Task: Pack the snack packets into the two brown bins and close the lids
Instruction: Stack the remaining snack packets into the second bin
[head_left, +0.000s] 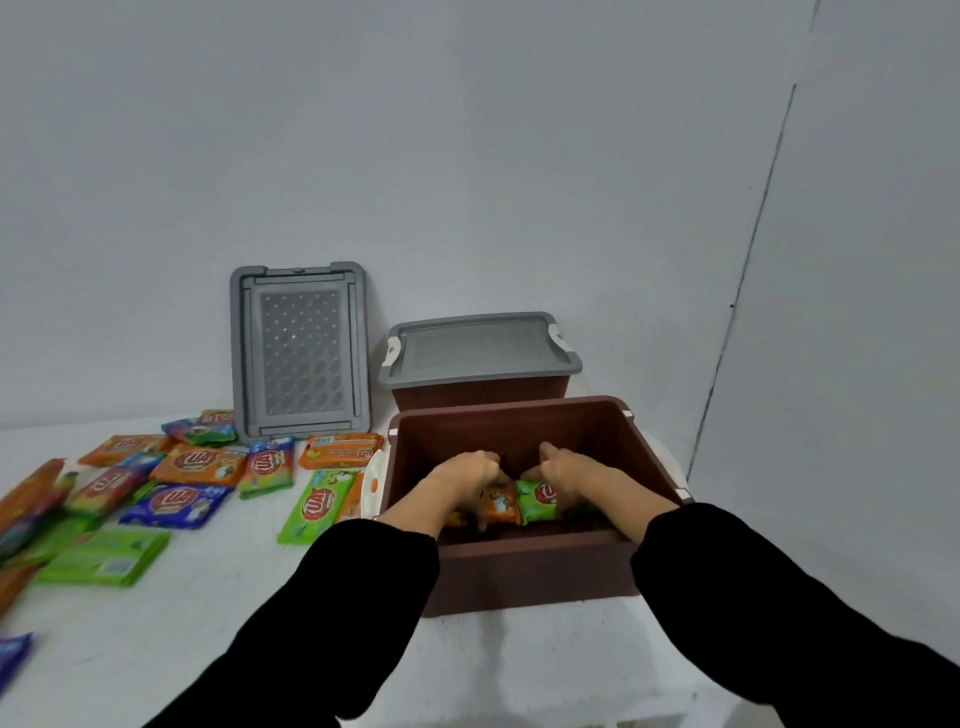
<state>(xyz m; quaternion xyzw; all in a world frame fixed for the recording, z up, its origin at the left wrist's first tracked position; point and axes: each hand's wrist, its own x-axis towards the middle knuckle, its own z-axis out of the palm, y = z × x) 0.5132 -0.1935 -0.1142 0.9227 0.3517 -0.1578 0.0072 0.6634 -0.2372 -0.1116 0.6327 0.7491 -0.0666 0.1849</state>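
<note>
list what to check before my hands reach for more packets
1. Front brown bin open: ok.
2. Orange packet, held by left hand, inside the bin: ok.
3. Green packet, held by right hand, inside the bin: ok.
4. Both packets lying flat on the bin floor: cannot tell, hands cover them.
5. Spare grey lid at hand, leaning on the wall: ok.
6. All packets off the table: not ok, many loose packets lie left of the bin.
</note>
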